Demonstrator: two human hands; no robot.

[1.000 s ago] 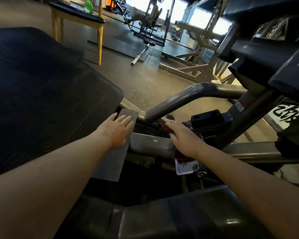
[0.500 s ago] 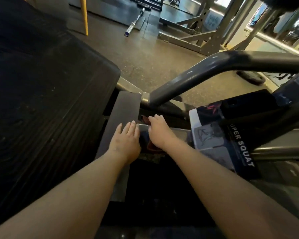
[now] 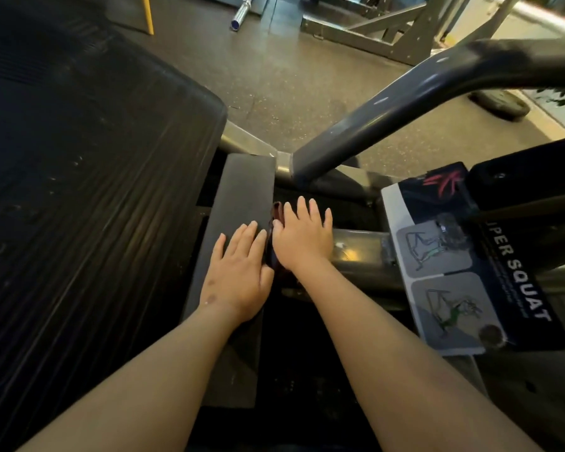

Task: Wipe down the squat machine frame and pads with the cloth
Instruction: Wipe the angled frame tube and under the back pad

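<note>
- Two hands lie side by side low on the squat machine, nearly touching.
- The right hand (image 3: 302,238) has straight, spread fingers, and its palm presses the cloth (image 3: 277,213) flat onto the grey crossbar (image 3: 359,247); no finger curls around it.
- The dark red cloth sits almost wholly under that palm, with only its edges showing past the index finger and by the thumb.
- The left hand (image 3: 238,277) rests flat with fingers extended on the dark plate (image 3: 245,190) just beside the cloth, holding nothing.
- A "SUPER SQUAT" label (image 3: 463,272) lies right of the crossbar.
</note>
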